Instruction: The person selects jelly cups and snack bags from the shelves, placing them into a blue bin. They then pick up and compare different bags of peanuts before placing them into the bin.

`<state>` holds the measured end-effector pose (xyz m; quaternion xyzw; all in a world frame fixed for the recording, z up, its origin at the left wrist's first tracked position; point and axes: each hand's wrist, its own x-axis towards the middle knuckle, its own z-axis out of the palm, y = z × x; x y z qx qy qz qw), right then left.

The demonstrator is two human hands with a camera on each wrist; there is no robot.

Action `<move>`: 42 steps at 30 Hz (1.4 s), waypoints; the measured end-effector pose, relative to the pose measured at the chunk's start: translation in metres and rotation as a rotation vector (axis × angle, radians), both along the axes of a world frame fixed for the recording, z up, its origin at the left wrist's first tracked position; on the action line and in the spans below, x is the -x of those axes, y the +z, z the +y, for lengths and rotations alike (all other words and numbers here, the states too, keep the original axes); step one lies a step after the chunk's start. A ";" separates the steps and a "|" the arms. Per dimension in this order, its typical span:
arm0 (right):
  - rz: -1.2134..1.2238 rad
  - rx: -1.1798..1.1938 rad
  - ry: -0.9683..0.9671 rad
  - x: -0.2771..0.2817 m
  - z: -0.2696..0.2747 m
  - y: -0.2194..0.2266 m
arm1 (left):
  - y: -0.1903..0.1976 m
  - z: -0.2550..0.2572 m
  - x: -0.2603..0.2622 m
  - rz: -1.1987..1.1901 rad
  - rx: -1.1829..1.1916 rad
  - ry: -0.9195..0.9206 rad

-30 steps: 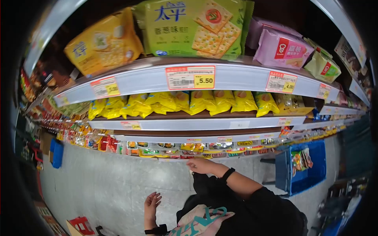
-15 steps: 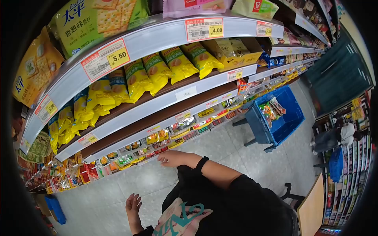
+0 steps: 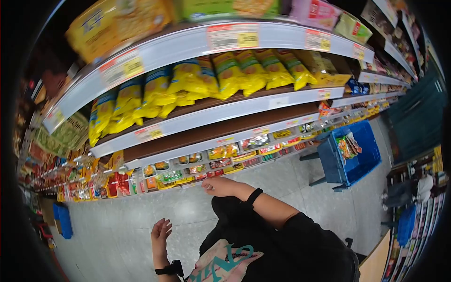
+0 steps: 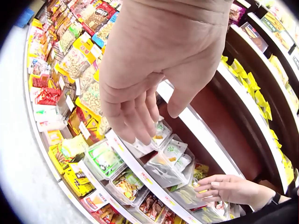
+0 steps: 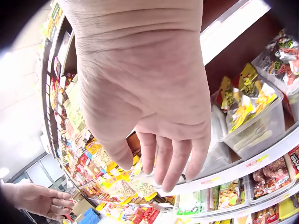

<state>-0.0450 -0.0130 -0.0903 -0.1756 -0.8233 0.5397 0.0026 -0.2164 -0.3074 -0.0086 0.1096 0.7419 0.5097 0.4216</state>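
Note:
Both hands hang in the air in front of the shelves and hold nothing. In the head view the left hand is low at centre-left over the floor, its fingers loosely bent. The right hand, with a black wristband, is near the lowest shelf's edge. Relaxed fingers of the left hand fill the top of the left wrist view, above clear tubs of packets. The right wrist view shows the right hand with fingers hanging loosely, beside a clear tub of yellow packets.
Yellow snack bags line a shelf below boxed and bagged crackers. A blue basket cart holding packets stands on the floor at the right. Another blue basket is at the far left.
The head view has swung right, then partly back left, shifting shelves and cart across it. Both hands stay empty beside the body, with little change in their pose.

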 end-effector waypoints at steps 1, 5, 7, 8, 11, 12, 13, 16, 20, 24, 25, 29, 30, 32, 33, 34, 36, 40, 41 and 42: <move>0.008 -0.007 0.024 0.008 -0.006 0.002 | 0.001 -0.005 0.006 0.004 -0.006 0.020; -0.020 -0.001 0.104 0.044 -0.027 0.017 | 0.011 -0.014 0.043 0.038 -0.046 0.052; -0.061 0.055 0.138 0.066 -0.035 0.015 | 0.015 -0.016 0.067 0.053 -0.048 0.062; -0.052 0.049 0.156 0.079 -0.038 0.012 | 0.016 -0.015 0.080 0.058 -0.056 0.054; -0.035 0.085 0.272 0.121 -0.046 0.009 | 0.005 -0.016 0.125 0.076 -0.097 0.054; -0.049 0.121 0.303 0.137 -0.049 0.014 | 0.002 -0.017 0.142 0.078 -0.118 0.038; -0.038 0.121 0.356 0.155 -0.051 0.014 | 0.003 -0.016 0.157 0.080 -0.111 0.040; -0.030 0.141 0.471 0.205 -0.072 0.033 | 0.018 -0.016 0.196 0.076 -0.111 0.023; 0.020 0.187 0.600 0.272 -0.085 0.052 | 0.018 -0.032 0.251 0.099 -0.133 0.069; 0.027 0.174 0.590 0.320 -0.099 0.064 | 0.013 -0.043 0.304 0.099 -0.156 0.076; 0.027 0.182 0.561 0.328 -0.101 0.067 | 0.016 -0.040 0.317 0.111 -0.176 0.088; 0.032 0.095 0.430 0.351 -0.107 0.074 | -0.023 -0.029 0.397 0.258 -0.274 0.167; 0.039 0.096 0.412 0.354 -0.109 0.073 | -0.020 -0.026 0.416 0.401 -0.318 0.213; 0.050 -0.005 0.275 0.360 -0.115 0.072 | -0.028 -0.017 0.455 0.435 -0.353 0.282; 0.049 -0.015 0.255 0.361 -0.121 0.074 | -0.038 -0.013 0.475 0.493 -0.351 0.290; 0.057 0.009 0.188 0.362 -0.127 0.077 | -0.048 -0.008 0.496 0.548 -0.356 0.306; 0.049 0.008 0.109 0.369 -0.140 0.083 | -0.054 0.004 0.530 0.603 -0.370 0.253; 0.087 0.004 -0.079 0.379 -0.171 0.087 | -0.039 0.018 0.548 0.454 -0.343 0.147; 0.036 -0.004 -0.111 0.381 -0.180 0.092 | -0.042 0.021 0.557 0.496 -0.402 0.067; -0.012 -0.011 -0.144 0.383 -0.189 0.097 | -0.044 0.025 0.561 0.486 -0.406 0.058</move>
